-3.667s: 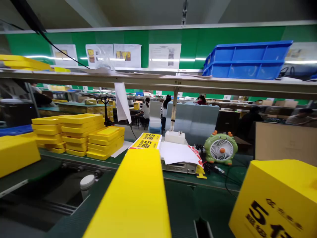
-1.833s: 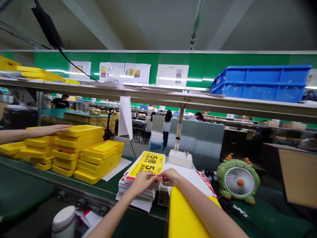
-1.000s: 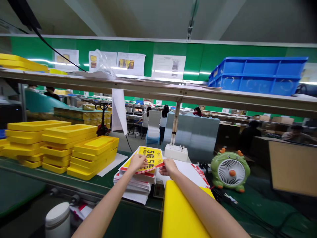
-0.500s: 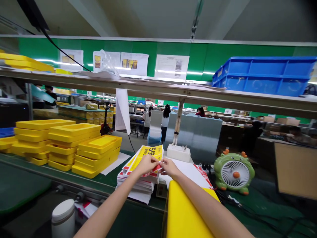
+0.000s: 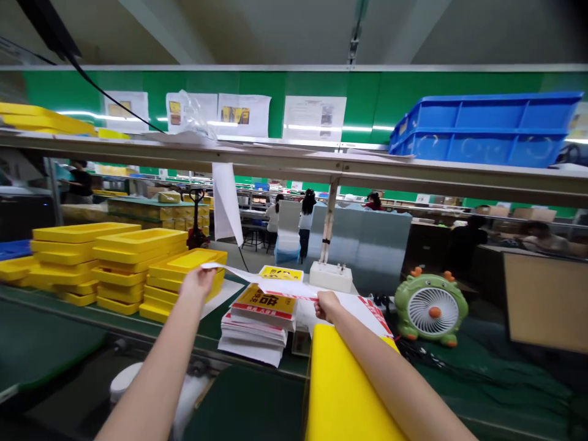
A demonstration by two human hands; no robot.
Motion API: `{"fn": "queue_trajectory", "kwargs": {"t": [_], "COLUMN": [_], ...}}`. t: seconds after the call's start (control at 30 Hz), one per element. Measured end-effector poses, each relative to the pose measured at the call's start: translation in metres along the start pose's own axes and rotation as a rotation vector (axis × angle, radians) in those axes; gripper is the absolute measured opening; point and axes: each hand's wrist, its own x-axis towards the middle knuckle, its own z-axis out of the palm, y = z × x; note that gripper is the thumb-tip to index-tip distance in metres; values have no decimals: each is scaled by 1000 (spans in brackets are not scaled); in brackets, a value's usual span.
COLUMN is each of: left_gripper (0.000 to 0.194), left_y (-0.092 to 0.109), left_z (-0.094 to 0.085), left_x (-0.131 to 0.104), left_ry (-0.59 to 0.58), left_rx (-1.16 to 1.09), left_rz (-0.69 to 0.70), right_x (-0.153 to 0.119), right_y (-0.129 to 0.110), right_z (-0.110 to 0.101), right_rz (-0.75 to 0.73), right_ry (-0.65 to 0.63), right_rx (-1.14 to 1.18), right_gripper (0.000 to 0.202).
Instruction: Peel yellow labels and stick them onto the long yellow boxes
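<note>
My left hand (image 5: 198, 283), fingers pinched, grips the left end of a white paper sheet (image 5: 239, 273) beside the yellow trays. The paper stretches right above a stack of yellow, red and white printed sheets (image 5: 264, 300). At its right end, a red-printed edge is pinched in my right hand (image 5: 327, 305). Whether the white part is a backing layer or the sheet's own back, I cannot tell. Below my right forearm stands a large yellow box-shaped object (image 5: 349, 392). Another white sheet with red print (image 5: 367, 312) lies behind my right hand.
Yellow trays (image 5: 138, 242) are stacked on the left of the green bench. A white box (image 5: 331, 275) stands by the post, with a green fan (image 5: 432, 308) and cables to the right. Overhead, a shelf (image 5: 275, 156) carries a blue crate (image 5: 482, 131). People work farther back.
My hands were together at the printed sheet's edge. My left hand has moved left, drawing white paper out across the stack, while my right hand has shifted slightly right.
</note>
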Motion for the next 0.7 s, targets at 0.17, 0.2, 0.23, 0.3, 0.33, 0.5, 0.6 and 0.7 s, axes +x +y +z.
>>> {"fn": "queue_trajectory", "kwargs": {"t": [0.17,0.2,0.23,0.3,0.33,0.5,0.6,0.7], "left_gripper": [9,10,10,7,6,15,35,62], "left_y": [80,87,90,86,80,49,50,53], "left_z": [-21,-18,-13,-2,4,16,9,0], "left_x": [-61,-83,-106,-155,-180,-288,-319,-325], "left_ry": [-8,-63,-123,-231,-278,-607,-930,-1027], "left_rx": [-204,-216,-220,-228,-225,-107,223,711], "left_rz": [335,394,446,525,548,440,524,855], "right_x": [-38,-55,-74,-122,-147,-237,-254,-271], "right_y": [-6,-10,-15,-23,-26,-17,9,43], "right_z": [-11,-12,-11,-7,-5,-23,-68,-118], "right_rz": [-207,-315,-440,-703,-826,-1114,-963,-717], "right_ry": [40,53,53,-7,-55,-37,-85,-206], "right_rx": [-283,-323,-352,-383,-382,-159,-70,42], "right_gripper": [24,28,35,55,65,22,24,30]}}
